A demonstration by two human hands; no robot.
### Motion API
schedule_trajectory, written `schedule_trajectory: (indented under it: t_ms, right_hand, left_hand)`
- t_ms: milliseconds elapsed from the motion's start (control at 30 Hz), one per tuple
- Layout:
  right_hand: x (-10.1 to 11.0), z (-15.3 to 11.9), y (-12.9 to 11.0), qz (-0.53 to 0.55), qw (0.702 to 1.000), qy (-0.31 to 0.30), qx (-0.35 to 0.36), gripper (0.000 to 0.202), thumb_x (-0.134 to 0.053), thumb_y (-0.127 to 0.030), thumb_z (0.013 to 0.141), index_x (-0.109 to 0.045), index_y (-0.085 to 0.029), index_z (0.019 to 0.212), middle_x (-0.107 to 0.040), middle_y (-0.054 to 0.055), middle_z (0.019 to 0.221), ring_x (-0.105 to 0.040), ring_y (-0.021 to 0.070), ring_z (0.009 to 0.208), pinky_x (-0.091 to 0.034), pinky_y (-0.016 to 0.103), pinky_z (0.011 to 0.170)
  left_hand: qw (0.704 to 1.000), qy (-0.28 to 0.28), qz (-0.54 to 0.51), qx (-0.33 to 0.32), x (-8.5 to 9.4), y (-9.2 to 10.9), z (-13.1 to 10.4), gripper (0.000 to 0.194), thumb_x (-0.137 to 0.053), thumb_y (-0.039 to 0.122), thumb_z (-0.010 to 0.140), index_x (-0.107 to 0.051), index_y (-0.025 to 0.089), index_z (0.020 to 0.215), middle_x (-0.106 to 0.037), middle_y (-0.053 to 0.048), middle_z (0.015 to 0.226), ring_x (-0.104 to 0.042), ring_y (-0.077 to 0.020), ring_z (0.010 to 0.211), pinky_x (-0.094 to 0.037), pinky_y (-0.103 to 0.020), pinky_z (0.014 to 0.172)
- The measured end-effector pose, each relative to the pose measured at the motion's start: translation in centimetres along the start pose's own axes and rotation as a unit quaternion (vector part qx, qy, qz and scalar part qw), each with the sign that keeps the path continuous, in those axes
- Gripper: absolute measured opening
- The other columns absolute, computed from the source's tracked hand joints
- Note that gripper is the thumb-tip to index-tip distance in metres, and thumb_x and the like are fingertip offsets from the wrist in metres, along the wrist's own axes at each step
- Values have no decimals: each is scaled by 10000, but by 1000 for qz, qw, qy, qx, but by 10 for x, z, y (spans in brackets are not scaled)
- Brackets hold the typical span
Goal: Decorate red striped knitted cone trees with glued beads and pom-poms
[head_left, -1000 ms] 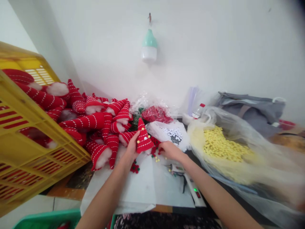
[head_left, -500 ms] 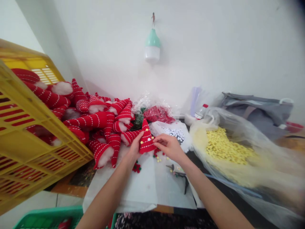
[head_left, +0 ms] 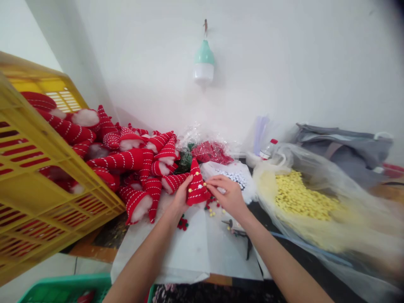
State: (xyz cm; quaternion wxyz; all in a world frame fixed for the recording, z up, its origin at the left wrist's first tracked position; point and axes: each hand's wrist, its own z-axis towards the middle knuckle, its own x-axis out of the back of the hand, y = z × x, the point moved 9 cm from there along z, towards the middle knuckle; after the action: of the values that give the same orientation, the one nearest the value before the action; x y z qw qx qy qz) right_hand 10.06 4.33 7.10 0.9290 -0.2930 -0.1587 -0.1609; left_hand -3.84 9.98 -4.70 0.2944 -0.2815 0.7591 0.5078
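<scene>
My left hand (head_left: 180, 194) grips the left side of a red cone-shaped cloth hat (head_left: 196, 194) with white stitched lines, tip upward. Small yellow and white pom-poms dot its front. At the hat's right edge, the thumb and fingers of my right hand (head_left: 227, 194) are pinched together at a yellow pom-pom (head_left: 205, 184). Below my right wrist a glue gun (head_left: 235, 226) rests on its stand, nozzle to the left. Loose red and green pom-poms (head_left: 182, 223) lie on the white sheet (head_left: 186, 256), with a few yellow ones farther right.
A tilted yellow crate (head_left: 63, 202) at left spills stuffed red striped cones (head_left: 126, 159) across the table. Bags of white pom-poms (head_left: 235, 179) and yellow pom-poms (head_left: 299, 198) sit at right. A bottle (head_left: 269, 149) and grey bag (head_left: 344, 147) stand behind. A green basket (head_left: 66, 286) is below.
The fingers of my right hand have closed in against the yellow pom-pom at the hat's edge. My left hand still holds the hat. The whole view has shifted slightly.
</scene>
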Motion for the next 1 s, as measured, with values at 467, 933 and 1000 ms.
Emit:
schedule_trajectory:
  t_ms: [467,933,1000]
  right_hand:
    - [-24,18,3,-32,995,-70,-58,151,-596,-150,885,-715,-218,947,-749,48,927,-690,199,818,-558,325,798]
    - [-20,16,-1,-53,997,-47,1,213,-551,-221,984,-760,-186,960,-707,87,937,-660,198,834,-545,321,763]
    - [2,20,15,-33,998,12,-57,215,-577,-277,970,-772,-192,936,-713,75,892,-643,184,749,-525,301,676]
  left_hand:
    - [998,-48,30,-42,0,0,6,415,-845,236,788,-710,177,1176,-787,-79,1024,-766,-258,932,-616,-355,877]
    - [997,-39,37,-64,3,1,8,422,-853,207,765,-700,186,1158,-785,-76,1066,-749,-265,1010,-587,-360,941]
    - [997,-37,35,-50,3,-1,7,454,-853,231,769,-689,197,1191,-786,-75,1066,-758,-271,980,-599,-373,919]
